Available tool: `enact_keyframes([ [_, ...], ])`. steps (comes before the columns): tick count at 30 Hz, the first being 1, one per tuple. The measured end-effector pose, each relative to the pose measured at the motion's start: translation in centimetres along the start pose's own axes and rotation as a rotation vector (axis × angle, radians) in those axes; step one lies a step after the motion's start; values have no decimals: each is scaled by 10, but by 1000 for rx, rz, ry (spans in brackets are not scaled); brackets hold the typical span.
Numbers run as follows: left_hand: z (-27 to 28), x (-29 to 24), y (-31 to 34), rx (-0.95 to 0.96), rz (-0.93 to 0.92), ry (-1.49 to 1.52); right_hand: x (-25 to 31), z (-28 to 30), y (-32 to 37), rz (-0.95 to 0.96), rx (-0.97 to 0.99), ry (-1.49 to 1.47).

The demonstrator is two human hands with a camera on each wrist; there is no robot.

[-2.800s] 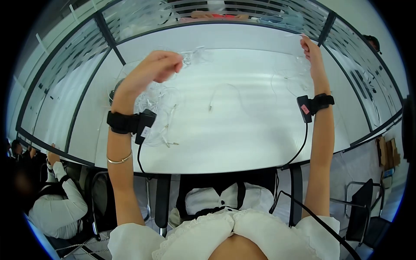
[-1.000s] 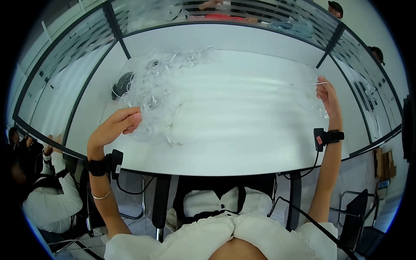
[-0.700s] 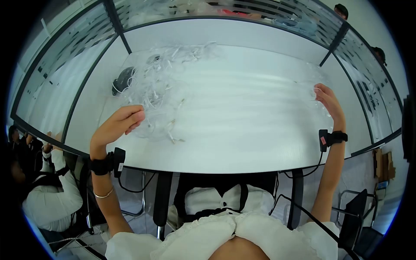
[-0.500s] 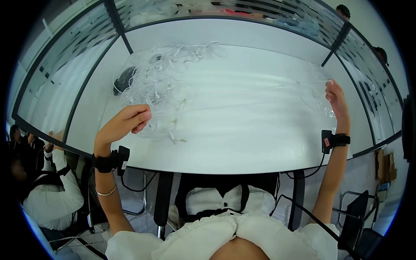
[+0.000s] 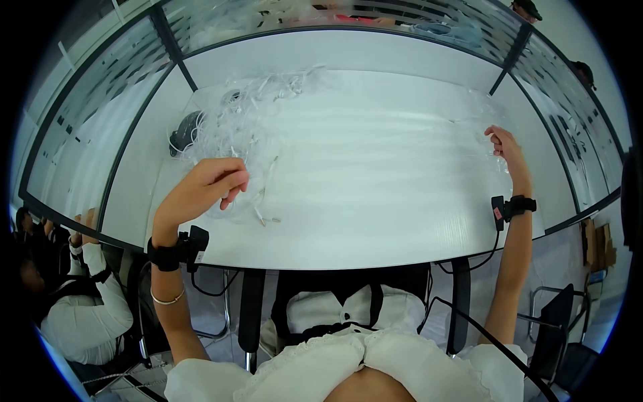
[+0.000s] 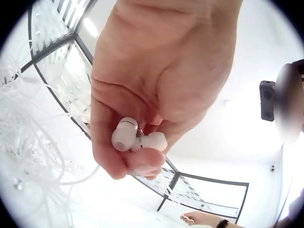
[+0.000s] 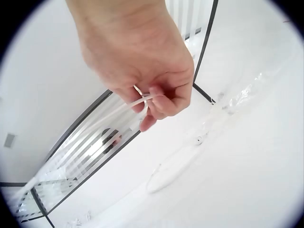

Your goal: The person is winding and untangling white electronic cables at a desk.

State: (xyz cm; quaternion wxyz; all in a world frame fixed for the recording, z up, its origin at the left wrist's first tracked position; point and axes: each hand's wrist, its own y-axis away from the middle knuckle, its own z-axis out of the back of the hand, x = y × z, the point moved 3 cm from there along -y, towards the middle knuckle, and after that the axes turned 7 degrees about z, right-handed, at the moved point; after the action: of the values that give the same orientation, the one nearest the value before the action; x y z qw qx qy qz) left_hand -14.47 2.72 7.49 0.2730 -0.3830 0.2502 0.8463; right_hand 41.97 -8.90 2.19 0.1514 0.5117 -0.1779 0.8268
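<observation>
Two white in-ear earbuds (image 6: 124,135) sit in the curled fingers of my left hand (image 5: 204,191), which is palm-up to the camera in the left wrist view. In the head view that hand hovers over the front left of the table, beside a tangle of white earphone cables (image 5: 231,137). On the far right, my right hand (image 5: 506,144) holds a thin white cable (image 7: 116,113) between its fingers; the cable runs away to the left in the right wrist view. Below that hand, another loop of cable (image 7: 152,185) and clear plastic (image 7: 242,97) lie on the table.
A dark rounded object (image 5: 186,134) stands at the left behind the tangle. Earphone plugs (image 5: 271,220) lie in front of it. Low partitions with glass tops (image 5: 341,47) enclose the white table (image 5: 375,201). Another person (image 5: 87,308) sits at lower left.
Both hands came nearer from the back of the table, the left also going left, then slightly right again. The cable and plug seen lying mid-table are gone from there. The right fingers loosened and regripped.
</observation>
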Motion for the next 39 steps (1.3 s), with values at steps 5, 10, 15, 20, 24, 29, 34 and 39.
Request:
enact_keyframes([
  [5, -2, -30, -15, -98, -140, -162, -6, 2, 5, 25, 219, 240],
  [10, 1, -57, -36, -135, -255, -252, 25, -8, 18, 235, 273, 355],
  [15, -4, -88, -42, -49, -301, -317, 148, -94, 47, 624, 246, 245],
  [20, -7, -107, -31, -87, -304, -285, 192, -218, 65, 698, 605, -40],
  [24, 13, -98, -16, -201, -343, -246, 193, -241, 64, 379, 922, -281],
  [29, 45, -50, 17, -250, -155, -89, 167, -208, 60, 213, 883, -380],
  [34, 43, 5, 39, -177, -53, 42, 152, -181, 54, 197, 812, -316],
  [39, -12, 31, 24, -71, -93, 113, 195, -182, 59, 357, 620, -447],
])
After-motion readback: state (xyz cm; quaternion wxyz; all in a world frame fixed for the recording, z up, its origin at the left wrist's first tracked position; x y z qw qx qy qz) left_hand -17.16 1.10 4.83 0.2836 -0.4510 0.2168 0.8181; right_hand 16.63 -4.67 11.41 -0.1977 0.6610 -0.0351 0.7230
